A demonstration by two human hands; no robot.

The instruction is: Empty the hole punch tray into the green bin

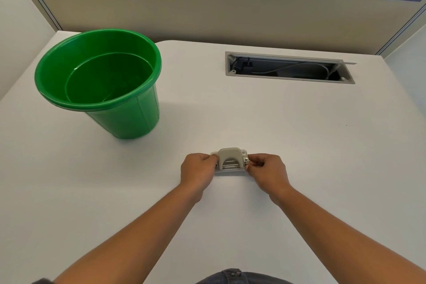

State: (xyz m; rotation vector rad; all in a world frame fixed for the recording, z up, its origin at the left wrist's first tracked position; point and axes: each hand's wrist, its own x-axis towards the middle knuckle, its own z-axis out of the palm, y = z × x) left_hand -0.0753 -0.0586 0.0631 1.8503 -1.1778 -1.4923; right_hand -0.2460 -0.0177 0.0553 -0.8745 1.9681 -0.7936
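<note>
Two hands close on one small grey hole punch point(231, 160), which sits flat on the white desk point(299, 136) toward the middle of its near edge. The left hand point(197, 171) pinches the punch's left end and the right hand point(267, 172) its right end, fingers curled in tight with the fingertips point(250, 163) pressed against the body. Whether either hand has already caught the tray itself under the base cannot be told from this view. Both forearms reach straight out from the near edge and converge on the punch, wrists low and close to the desk surface, knuckles up. The step in hand looks like taking hold of the punch before lifting it or freeing the tray. To do it well, the punch should probably be kept level so that no paper dots spill onto the desk, and the tray is best left shut until it is over the green bin point(99, 71). That bin stands upright and open near the far left corner, well apart from the punch, so the carry goes left and away. A recessed cable hatch point(288, 68) lies open toward the far right edge, clear of that path.
</note>
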